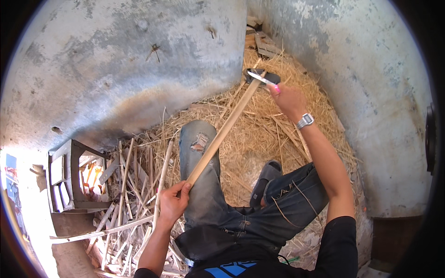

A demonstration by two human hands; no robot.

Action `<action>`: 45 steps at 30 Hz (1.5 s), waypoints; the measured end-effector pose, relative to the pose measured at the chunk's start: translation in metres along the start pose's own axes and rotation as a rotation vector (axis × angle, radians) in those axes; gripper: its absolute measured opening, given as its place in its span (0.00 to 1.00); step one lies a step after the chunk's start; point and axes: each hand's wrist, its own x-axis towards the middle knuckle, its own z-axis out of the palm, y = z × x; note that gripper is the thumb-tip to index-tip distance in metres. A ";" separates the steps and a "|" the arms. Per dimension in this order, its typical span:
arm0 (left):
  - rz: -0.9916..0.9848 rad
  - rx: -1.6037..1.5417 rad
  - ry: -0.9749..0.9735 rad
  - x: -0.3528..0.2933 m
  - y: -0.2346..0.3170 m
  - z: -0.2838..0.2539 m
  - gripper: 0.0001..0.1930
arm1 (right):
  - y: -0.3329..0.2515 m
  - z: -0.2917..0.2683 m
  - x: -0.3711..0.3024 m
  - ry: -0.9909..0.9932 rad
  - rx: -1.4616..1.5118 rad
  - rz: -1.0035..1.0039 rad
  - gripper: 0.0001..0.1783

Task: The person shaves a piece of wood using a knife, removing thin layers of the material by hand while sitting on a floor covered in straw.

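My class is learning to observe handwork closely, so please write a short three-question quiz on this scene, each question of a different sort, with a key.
1. True or false: the left hand grips the near end of the long, flat, tan wooden strip.
2. Multiple choice: what does the right hand hold?
a) a round wooden mallet
b) a narrow, silvery-bladed metal knife
c) a red plastic cup
3. Short answer: on which side is the square, silver-coloured watch worn?

Key: 1. True. 2. b. 3. The person's right.
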 end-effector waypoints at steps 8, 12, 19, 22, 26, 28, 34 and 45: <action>0.016 0.057 0.021 0.000 -0.001 -0.006 0.10 | -0.080 -0.016 -0.052 -0.175 0.122 -0.355 0.32; 0.051 0.058 0.004 0.000 0.008 -0.001 0.09 | 0.009 -0.021 0.020 -0.214 0.152 0.082 0.33; 0.099 0.192 0.056 0.002 0.008 0.000 0.08 | -0.057 -0.008 -0.013 -0.120 0.116 -0.231 0.32; 0.197 0.355 0.110 -0.005 0.019 0.002 0.05 | -0.090 -0.024 -0.048 -0.218 0.242 -0.344 0.30; 0.272 0.334 0.165 -0.014 0.027 0.002 0.05 | -0.105 -0.040 -0.071 -0.208 0.318 -0.321 0.30; 0.270 0.312 0.148 -0.016 0.028 0.000 0.08 | -0.107 -0.039 -0.080 -0.262 0.393 -0.301 0.29; 0.190 0.291 0.030 -0.025 0.031 0.005 0.17 | -0.142 -0.046 -0.128 -0.461 0.517 -0.383 0.29; 0.172 0.232 -0.013 -0.022 0.035 0.006 0.19 | -0.105 0.008 -0.079 -0.192 0.329 -0.149 0.28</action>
